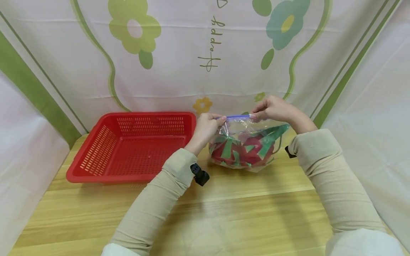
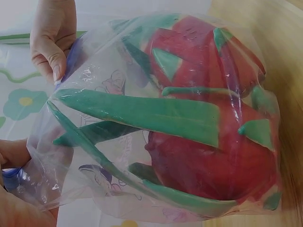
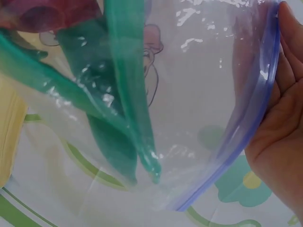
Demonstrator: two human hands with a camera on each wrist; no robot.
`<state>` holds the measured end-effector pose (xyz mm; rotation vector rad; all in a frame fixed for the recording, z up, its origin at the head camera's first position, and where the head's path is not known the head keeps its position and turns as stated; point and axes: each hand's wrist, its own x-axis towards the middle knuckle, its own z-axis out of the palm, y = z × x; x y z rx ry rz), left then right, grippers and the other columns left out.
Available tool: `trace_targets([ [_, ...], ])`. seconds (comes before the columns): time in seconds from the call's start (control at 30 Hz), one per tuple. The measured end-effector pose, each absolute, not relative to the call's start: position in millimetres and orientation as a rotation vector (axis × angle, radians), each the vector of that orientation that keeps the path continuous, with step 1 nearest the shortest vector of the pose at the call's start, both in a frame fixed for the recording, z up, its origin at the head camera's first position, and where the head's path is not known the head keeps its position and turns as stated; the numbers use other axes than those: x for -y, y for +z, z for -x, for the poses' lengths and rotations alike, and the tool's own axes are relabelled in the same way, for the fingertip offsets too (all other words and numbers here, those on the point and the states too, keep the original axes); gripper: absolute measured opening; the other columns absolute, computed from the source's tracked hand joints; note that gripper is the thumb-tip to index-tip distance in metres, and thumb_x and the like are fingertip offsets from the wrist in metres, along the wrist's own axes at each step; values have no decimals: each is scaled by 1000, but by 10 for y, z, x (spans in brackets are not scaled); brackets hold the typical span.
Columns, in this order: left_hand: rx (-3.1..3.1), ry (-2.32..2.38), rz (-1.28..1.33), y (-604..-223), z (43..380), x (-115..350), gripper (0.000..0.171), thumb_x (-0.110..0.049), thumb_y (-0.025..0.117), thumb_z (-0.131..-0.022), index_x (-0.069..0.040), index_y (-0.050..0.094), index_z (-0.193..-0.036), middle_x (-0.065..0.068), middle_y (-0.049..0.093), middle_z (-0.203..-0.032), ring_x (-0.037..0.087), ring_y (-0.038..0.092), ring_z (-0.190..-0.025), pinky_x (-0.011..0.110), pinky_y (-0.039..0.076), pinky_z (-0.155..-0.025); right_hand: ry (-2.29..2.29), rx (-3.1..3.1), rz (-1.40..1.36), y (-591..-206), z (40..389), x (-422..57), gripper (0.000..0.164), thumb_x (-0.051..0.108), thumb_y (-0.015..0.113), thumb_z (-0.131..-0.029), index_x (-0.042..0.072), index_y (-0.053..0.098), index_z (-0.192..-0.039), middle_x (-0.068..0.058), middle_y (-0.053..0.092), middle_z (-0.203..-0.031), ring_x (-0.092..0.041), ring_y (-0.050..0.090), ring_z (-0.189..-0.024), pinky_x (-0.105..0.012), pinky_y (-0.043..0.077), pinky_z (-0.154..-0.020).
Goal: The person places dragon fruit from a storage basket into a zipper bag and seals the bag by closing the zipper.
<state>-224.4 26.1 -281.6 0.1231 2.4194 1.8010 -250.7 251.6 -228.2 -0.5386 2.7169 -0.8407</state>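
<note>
A clear zip bag stands on the table, bulging with two dragon fruits, red with long green scales. Its blue-purple zip strip runs along the top between both hands. My left hand pinches the strip's left end. Toward the other end, my right hand pinches the strip between thumb and fingers, a small white piece showing at the fingertips. In the left wrist view, the fruits lie side by side, and green scales reach toward the bag's mouth. Whether the zip is sealed cannot be made out.
Left of the bag stands a red plastic basket with slotted walls, nothing visible inside it. The wooden table ends at a flower-printed cloth behind, with white cloth on both sides.
</note>
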Motion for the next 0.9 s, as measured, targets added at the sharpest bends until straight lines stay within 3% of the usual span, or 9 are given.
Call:
trace_targets([
  [0.2,-2392,1817,-120,-2811,2234,-248,28,-21,57,-95,-1,70,-112,14,74,-101,26,64,-91,18,45,-63,-808,-2737,510,-2273,2500,-2560,28,17,57,-94,-2,70,-110,-15,74,-98,-27,71,-93,-46,53,-87],
  [0.4,-2395,1807,-106,-2806,2237,-232,29,-22,58,-95,-3,70,-113,13,74,-101,17,62,-84,19,46,-65,-816,-2753,478,-2263,2495,-2613,27,17,58,-94,-2,70,-110,-14,75,-95,-25,71,-89,-43,54,-83],
  [0.9,-2408,1812,-113,-2806,2237,-222,28,-22,59,-95,-2,71,-110,15,74,-100,12,57,-71,19,44,-60,-783,-2742,387,-2232,2485,-2717,32,21,56,-95,-2,68,-113,-10,76,-92,-23,70,-92,-46,52,-93],
])
